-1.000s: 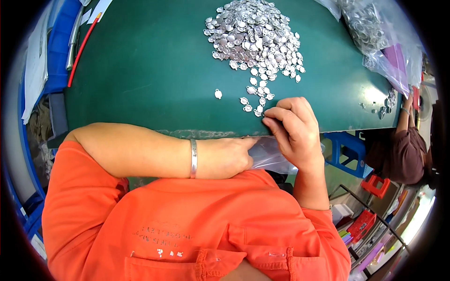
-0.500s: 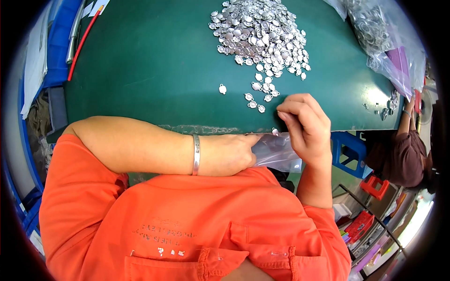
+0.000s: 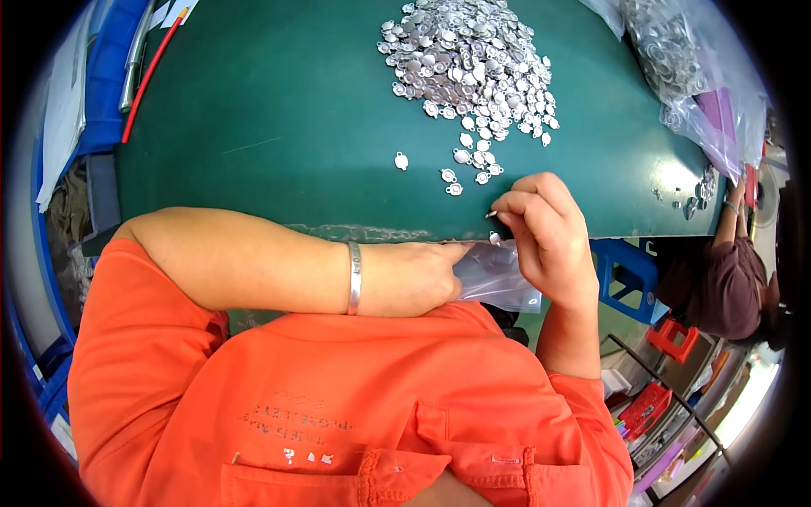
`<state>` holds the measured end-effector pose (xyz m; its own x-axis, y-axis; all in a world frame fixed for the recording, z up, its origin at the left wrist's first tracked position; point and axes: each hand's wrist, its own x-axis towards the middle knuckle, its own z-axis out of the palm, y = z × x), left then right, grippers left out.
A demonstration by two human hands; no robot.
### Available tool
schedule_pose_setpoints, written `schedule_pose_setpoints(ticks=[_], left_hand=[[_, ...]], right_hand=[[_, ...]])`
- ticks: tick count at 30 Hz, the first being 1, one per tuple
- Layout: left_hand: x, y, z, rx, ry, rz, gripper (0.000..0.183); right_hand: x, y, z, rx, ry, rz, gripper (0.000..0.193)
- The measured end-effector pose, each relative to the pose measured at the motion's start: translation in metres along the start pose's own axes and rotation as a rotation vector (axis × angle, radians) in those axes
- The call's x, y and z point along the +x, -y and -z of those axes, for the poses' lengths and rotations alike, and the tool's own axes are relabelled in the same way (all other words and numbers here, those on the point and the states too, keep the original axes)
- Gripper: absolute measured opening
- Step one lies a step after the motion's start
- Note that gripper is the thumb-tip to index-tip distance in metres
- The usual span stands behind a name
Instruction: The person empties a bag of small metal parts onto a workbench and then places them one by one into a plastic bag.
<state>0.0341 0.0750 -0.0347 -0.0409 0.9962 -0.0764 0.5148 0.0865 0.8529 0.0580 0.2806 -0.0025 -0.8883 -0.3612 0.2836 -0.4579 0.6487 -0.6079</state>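
Left forearm (image 3: pixel 253 262) lies crosswise in front of the torso (image 3: pixel 355 372), left elbow (image 3: pixel 139 232) bent and out to the side. Left wrist (image 3: pixel 359 277) about in line with it. Left hand (image 3: pixel 414 280): back of hand to camera, index stretched toward the person's right, other fingers curled under; their tips are hidden, so grip unclear. Right forearm (image 3: pixel 568 338) points away from the body, roughly square to the left one. Right hand (image 3: pixel 547 241): turned inward, thumb and index pinched at the tips, remaining fingers folded. Hands near each other, not touching, right one farther out.
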Motion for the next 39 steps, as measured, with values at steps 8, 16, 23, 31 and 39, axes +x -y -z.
schedule_pose_setpoints(ticks=[8,16,23,31,39], left_hand=[[0.000,0.000,0.003,-0.042,0.018,0.015,0.018],[-0.001,0.004,-0.003,-0.017,-0.045,-0.024,0.017],[0.000,0.001,-0.001,-0.038,0.021,0.031,0.015],[-0.001,0.001,0.000,-0.052,-0.027,0.012,0.013],[-0.002,0.002,-0.002,0.012,-0.098,-0.055,0.015]], right_hand=[[0.000,-0.005,0.001,0.031,-0.272,-0.136,0.012],[0.003,0.000,-0.006,-0.133,-0.304,-0.174,0.017],[0.005,0.003,-0.023,-0.181,-0.340,-0.129,0.024],[-0.003,0.011,-0.022,0.305,-0.403,-0.299,0.050],[-0.011,0.005,-0.021,0.411,-0.461,-0.236,0.046]])
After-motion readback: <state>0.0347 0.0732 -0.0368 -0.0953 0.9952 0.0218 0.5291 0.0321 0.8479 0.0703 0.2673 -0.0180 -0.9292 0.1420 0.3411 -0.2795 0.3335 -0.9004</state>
